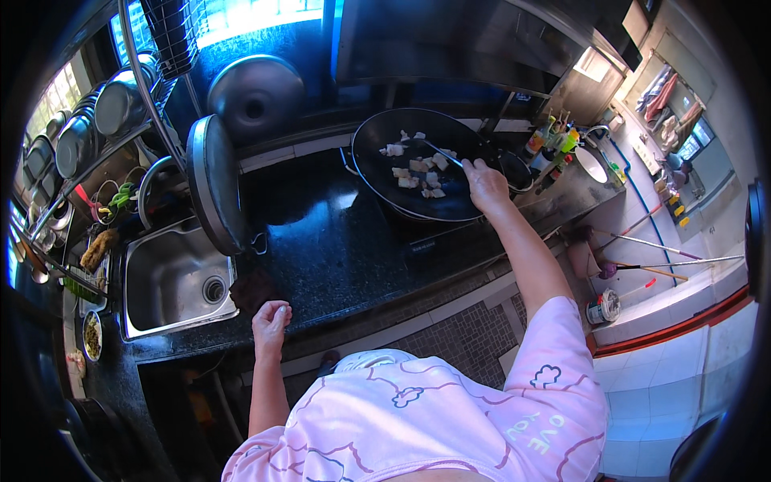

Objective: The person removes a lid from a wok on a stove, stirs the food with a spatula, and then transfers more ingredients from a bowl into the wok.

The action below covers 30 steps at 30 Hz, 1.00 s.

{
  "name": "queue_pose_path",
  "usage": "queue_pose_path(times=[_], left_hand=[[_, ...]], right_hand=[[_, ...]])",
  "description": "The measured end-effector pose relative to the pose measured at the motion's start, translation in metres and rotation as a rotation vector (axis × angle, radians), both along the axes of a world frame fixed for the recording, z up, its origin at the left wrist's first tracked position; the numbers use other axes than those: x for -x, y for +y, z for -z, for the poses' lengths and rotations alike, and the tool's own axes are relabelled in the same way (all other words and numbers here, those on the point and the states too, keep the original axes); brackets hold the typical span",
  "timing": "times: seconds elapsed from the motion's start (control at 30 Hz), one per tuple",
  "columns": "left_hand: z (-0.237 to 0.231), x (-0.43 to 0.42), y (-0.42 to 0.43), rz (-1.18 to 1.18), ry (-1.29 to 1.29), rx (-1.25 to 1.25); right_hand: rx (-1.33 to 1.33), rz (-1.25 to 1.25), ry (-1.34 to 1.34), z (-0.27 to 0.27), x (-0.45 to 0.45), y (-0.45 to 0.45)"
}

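Note:
My right hand point(486, 185) grips the handle of a metal spatula point(438, 149), its head reaching into a large black wok point(385, 181). Scattered pale chunks that look like sliced fatty meat point(407, 181) lie in the wok, some around the spatula. The wok sits on a stove at the back of the dark stone counter point(337, 259). By the counter's front edge, my left hand point(271, 325) is curled closed, with no object visible in it. Just beyond it lies a dark brown cloth point(256, 290) beside the sink.
To the left is a stainless steel sink point(174, 277), with a large round lid or pan point(214, 184) standing on edge behind it. A rack holds several metal bowls point(78, 141). Bottles point(539, 141) and a white bowl point(590, 164) stand right of the wok.

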State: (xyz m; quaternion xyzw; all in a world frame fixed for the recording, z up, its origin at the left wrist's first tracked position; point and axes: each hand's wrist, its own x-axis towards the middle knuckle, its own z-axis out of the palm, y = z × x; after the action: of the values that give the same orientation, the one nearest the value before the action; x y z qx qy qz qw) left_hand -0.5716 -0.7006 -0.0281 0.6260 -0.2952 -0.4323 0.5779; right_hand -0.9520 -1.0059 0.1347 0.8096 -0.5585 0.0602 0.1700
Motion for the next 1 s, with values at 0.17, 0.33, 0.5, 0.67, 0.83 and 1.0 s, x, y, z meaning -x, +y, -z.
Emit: queue_pose_path(times=[0.17, 0.33, 0.5, 0.67, 0.83, 1.0], left_hand=[[0.011, -0.012, 0.006, -0.036, -0.005, 0.022], [0.006, -0.009, 0.006, -0.043, -0.003, -0.002], [0.006, -0.009, 0.0, -0.011, -0.023, 0.013], [0.005, -0.007, -0.006, 0.016, -0.038, -0.001], [-0.004, -0.009, -0.005, 0.004, -0.038, 0.002], [0.004, -0.014, 0.004, -0.029, -0.011, 0.002]], right_hand=[[-0.012, -0.062, 0.111, 0.012, 0.008, 0.018], [-0.108, -0.038, 0.118, 0.015, 0.026, 0.046], [-0.118, -0.036, 0.101, 0.004, 0.039, 0.056], [-0.054, 0.024, -0.051, 0.001, 0.017, 0.029], [-0.058, 0.098, -0.09, 0.002, -0.019, 0.003], [-0.11, 0.141, -0.169, 0.021, -0.02, -0.013]])
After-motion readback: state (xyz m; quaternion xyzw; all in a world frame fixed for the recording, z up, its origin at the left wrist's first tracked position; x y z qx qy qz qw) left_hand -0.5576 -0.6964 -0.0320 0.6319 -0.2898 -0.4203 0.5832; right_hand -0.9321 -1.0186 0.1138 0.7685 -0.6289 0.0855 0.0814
